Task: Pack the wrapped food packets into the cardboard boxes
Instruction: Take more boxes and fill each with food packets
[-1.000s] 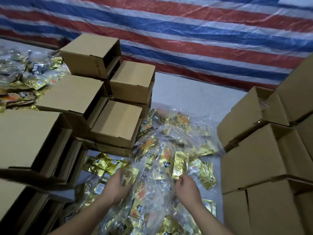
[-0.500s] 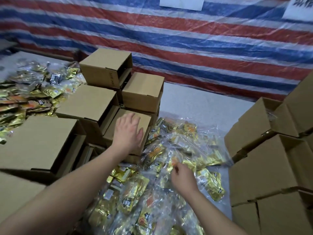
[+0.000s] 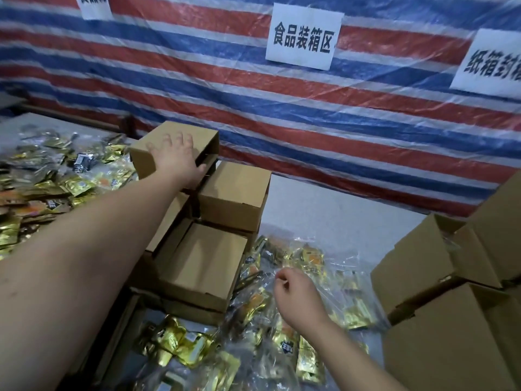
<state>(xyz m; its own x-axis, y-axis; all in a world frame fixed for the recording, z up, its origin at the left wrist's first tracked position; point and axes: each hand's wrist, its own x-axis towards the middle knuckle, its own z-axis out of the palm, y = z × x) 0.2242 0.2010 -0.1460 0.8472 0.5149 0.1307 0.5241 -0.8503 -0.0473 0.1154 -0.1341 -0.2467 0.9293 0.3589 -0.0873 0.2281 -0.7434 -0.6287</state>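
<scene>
My left hand (image 3: pixel 177 156) reaches far forward and rests with spread, straight fingers on the top cardboard box (image 3: pixel 146 156) of the left stack; its thumb lies by the box's open right side. Lower down, my right hand (image 3: pixel 296 297) hovers with curled fingers over a heap of gold and orange wrapped food packets (image 3: pixel 307 359) in clear plastic and seems to pinch the film. More packets (image 3: pixel 174 342) lie in front of the stack.
Open brown boxes (image 3: pixel 205 263) are stacked on their sides on the left; another stack (image 3: pixel 451 334) stands on the right. A second heap of packets (image 3: pixel 42 176) covers the far left. A striped tarp (image 3: pixel 366 122) with paper signs forms the back wall.
My left hand left the packets, passed the lower box and reached up to the top far box. My right hand stayed over the packet heap. The view tilted upward.
</scene>
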